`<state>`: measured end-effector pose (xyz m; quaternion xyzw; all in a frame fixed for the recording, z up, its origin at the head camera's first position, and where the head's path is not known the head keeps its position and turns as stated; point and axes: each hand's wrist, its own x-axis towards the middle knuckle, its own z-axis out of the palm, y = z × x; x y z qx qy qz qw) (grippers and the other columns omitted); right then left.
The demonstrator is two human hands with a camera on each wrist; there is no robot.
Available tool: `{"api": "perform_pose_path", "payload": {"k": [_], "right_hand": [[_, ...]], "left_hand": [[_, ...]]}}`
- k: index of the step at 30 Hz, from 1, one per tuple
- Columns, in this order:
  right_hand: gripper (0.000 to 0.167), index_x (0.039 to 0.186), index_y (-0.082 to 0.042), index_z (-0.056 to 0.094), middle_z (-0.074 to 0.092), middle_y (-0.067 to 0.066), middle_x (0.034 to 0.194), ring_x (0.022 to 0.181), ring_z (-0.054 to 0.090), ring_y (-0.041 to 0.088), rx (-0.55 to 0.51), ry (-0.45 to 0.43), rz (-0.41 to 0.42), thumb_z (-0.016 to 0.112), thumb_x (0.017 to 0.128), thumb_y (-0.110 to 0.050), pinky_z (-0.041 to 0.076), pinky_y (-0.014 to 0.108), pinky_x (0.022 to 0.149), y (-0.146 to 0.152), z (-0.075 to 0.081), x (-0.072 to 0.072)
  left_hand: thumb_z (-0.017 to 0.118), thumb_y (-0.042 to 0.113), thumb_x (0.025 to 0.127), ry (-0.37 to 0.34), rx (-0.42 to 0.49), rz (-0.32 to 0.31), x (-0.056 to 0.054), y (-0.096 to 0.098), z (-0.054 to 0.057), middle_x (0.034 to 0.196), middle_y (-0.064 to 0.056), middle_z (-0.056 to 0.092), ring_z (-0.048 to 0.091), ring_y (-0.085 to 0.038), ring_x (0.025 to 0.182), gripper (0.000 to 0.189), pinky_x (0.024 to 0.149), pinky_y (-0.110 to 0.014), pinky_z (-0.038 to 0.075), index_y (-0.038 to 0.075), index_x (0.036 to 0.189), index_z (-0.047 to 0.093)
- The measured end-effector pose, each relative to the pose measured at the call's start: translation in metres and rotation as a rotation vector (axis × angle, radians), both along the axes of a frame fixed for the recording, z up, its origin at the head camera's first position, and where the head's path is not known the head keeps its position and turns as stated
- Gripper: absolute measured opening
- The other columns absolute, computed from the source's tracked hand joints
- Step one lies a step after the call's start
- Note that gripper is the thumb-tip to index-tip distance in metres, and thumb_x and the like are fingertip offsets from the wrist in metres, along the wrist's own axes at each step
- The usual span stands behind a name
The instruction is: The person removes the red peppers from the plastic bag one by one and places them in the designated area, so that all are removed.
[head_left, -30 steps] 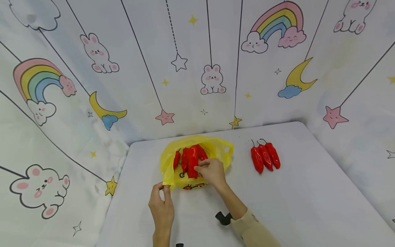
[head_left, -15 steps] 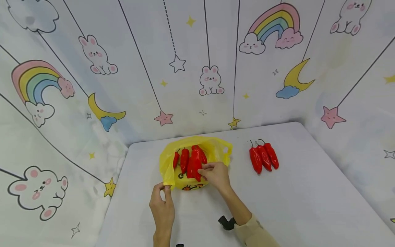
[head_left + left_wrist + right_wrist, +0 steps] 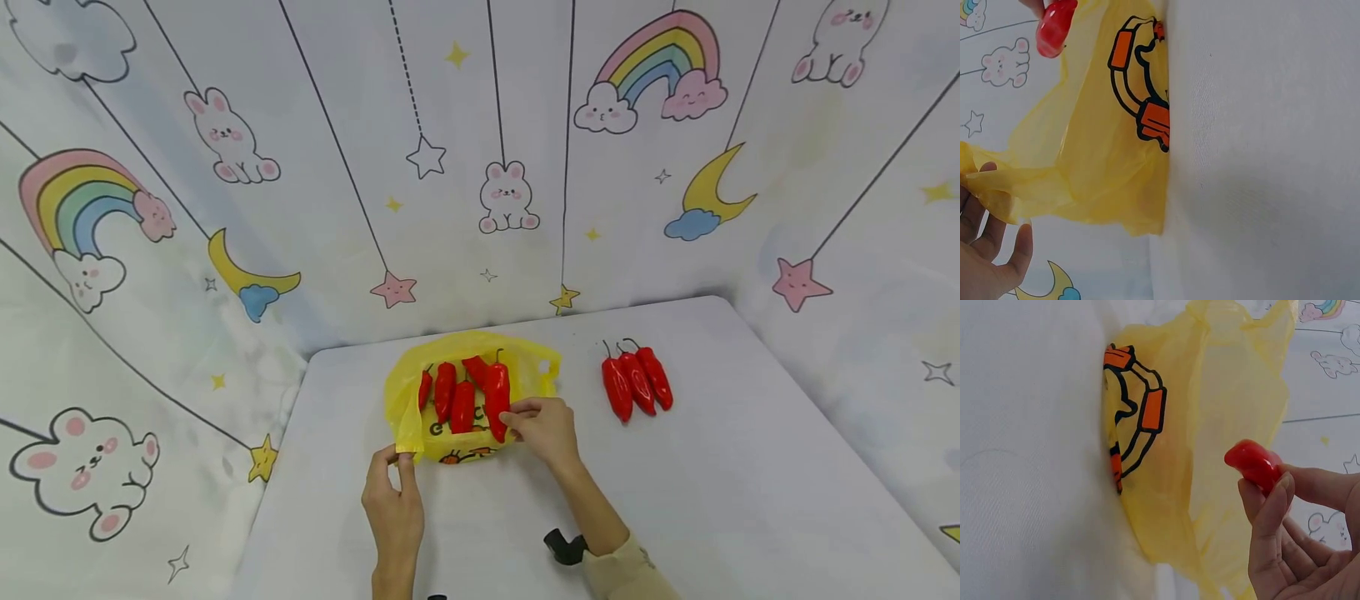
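A yellow plastic bag lies on the table with its mouth facing me and several red chili peppers inside. My left hand pinches the bag's near left edge; in the left wrist view that hand has the yellow film between its fingers. By its lower tip, my right hand pinches a red chili pepper, stem pointing away, at the right of the bag's mouth. The right wrist view shows this pepper's rounded end between thumb and fingers, in front of the bag.
Three more red chili peppers lie side by side on the white table, right of the bag. A black device shows at the right wrist. Behind the table hangs a cartoon-printed cloth.
My right hand has moved right with its pepper, which now stands apart from the other peppers in the bag. The left hand keeps its pinch on the bag's edge.
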<state>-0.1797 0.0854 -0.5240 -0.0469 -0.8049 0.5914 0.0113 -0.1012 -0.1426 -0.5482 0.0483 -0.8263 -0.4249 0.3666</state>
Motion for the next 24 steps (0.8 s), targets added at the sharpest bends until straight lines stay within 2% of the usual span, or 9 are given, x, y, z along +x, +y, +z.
{"api": "perform_pose_path", "payload": {"k": [4,9,20,24], "right_hand": [[0.02,0.097,-0.003,0.08,0.076,0.004,0.077,0.063,0.071,0.017,0.025,-0.001,-0.003,0.084,0.089,-0.021,0.059,0.031,0.06,0.005,-0.001,-0.001],[0.02,0.098,-0.004,0.08,0.076,0.005,0.078,0.068,0.074,0.024,0.041,-0.006,-0.024,0.085,0.088,-0.021,0.06,0.031,0.061,0.015,-0.001,-0.003],[0.025,0.102,-0.006,0.08,0.076,0.002,0.079,0.068,0.074,0.019,0.102,-0.025,-0.054,0.084,0.089,-0.026,0.06,0.031,0.064,0.036,-0.006,-0.007],[0.025,0.104,-0.006,0.08,0.077,0.002,0.081,0.073,0.075,0.023,0.111,-0.027,-0.055,0.084,0.089,-0.026,0.06,0.031,0.066,0.041,-0.007,-0.006]], "left_hand": [[0.065,0.004,0.102,-0.004,-0.001,0.002,0.0,0.0,-0.001,0.1,-0.005,0.072,0.067,-0.017,0.094,0.007,0.083,-0.013,0.045,0.002,0.108,0.067],[0.065,0.005,0.102,-0.003,-0.004,0.005,0.0,-0.001,-0.002,0.1,-0.005,0.071,0.066,-0.017,0.094,0.007,0.083,-0.013,0.045,0.001,0.107,0.067],[0.066,0.006,0.102,-0.017,-0.008,0.0,0.0,-0.002,-0.003,0.1,-0.005,0.071,0.066,-0.015,0.095,0.007,0.085,-0.01,0.044,0.003,0.109,0.067],[0.066,0.006,0.102,-0.017,-0.01,-0.003,0.0,-0.002,-0.003,0.1,-0.005,0.071,0.066,-0.016,0.095,0.007,0.084,-0.017,0.049,0.003,0.109,0.067]]}}
